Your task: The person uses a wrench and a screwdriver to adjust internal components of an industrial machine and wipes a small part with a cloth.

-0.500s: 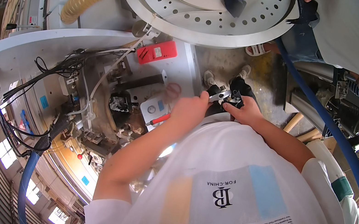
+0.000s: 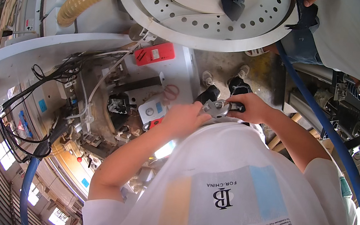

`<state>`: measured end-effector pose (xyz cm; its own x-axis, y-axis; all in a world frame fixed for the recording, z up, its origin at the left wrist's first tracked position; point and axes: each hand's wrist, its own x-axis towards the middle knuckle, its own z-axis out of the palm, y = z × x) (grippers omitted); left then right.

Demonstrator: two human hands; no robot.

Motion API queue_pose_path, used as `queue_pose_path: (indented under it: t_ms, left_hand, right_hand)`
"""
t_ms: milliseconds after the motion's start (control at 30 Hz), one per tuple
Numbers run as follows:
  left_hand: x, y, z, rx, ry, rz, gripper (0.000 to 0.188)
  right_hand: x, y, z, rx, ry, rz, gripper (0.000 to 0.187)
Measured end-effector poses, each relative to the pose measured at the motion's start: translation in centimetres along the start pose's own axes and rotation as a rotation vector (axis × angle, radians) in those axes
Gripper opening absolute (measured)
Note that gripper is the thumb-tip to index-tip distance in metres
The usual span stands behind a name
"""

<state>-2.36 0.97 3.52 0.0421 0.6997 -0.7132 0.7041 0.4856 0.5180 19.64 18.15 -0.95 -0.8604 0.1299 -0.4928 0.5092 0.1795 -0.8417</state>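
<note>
Ahead of you, a round white platform (image 2: 191, 38) dotted with holes bears a dark, pointed piece (image 2: 232, 4). Over to its left, you have two ribbed yellow hoses (image 2: 88, 2) curving side by side. Nearer you, a red case (image 2: 163, 52) lies on a grey surface (image 2: 182, 72), with pink-handled scissors (image 2: 171, 92) beside a white box (image 2: 145, 112) marked with a blue patch. Black cables (image 2: 45, 77) loop along your left, bright windows (image 2: 5, 155) show beyond them, and a thick blue hose (image 2: 328, 118) slants down your right side
</note>
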Motion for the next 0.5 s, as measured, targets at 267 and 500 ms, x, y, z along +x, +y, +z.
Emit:
queue_pose_path:
  t_ms: [267,500]
  left_hand:
    - [0.6,0.4,0.0,0.043,0.156,0.045,0.041]
    - [1.0,0.7,-1.0,0.005,0.228,0.1,0.034]
  right_hand:
    - [0.2,-2.9,-1.9,0.102,-0.082,0.212,0.05]
    - [-0.5,-3.8,-4.4,0.777,-0.439,0.277,0.071]
